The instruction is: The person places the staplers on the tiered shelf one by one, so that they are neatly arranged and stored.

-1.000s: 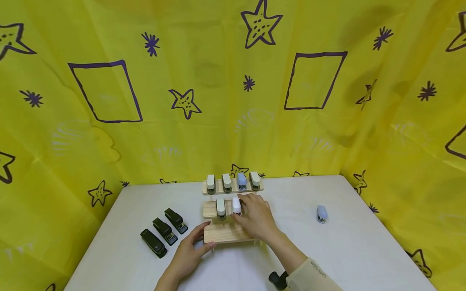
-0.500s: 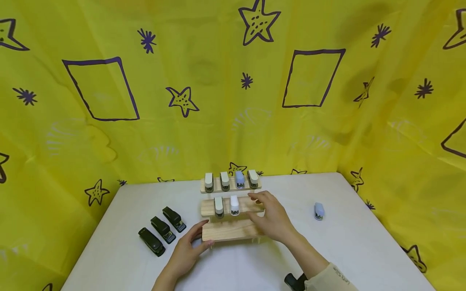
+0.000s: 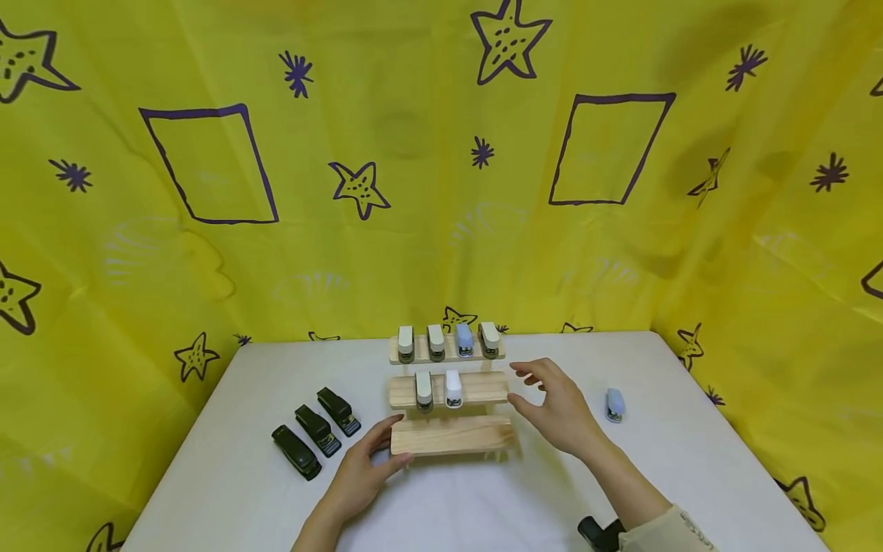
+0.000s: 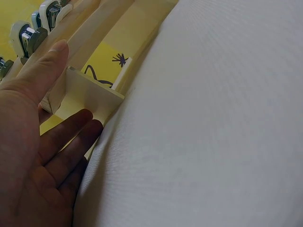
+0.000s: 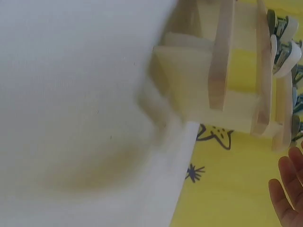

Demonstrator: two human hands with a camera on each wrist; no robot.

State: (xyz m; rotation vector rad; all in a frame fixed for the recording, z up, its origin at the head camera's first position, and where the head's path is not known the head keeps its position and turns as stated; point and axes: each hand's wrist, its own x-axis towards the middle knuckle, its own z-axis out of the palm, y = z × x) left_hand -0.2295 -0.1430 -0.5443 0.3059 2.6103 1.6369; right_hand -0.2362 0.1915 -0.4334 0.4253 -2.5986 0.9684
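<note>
A tiered wooden stand [image 3: 476,437] stands in the middle of the table. My left hand [image 3: 359,479] holds the left end of its lowest shelf, thumb at the front and index finger behind; in the left wrist view other fingers [image 4: 75,137] lie beside the side panel. On the middle shelf are an off-white stapler [image 3: 424,389] and a white stapler [image 3: 453,387]. The top shelf bears several staplers, among them a blue stapler [image 3: 464,340]. My right hand [image 3: 562,406] hovers just right of the stand, fingers loosely bent and holding nothing.
Three dark staplers [image 3: 318,429] lie in a slanted row on the table left of the stand. Another blue stapler [image 3: 615,404] stands on the right. A black object [image 3: 600,531] shows beside my right sleeve. A yellow patterned curtain [image 3: 414,253] surrounds the table.
My right hand has let go of the white stapler on the middle shelf and moved right, past the stand's end. The left hand stays on the lowest shelf.
</note>
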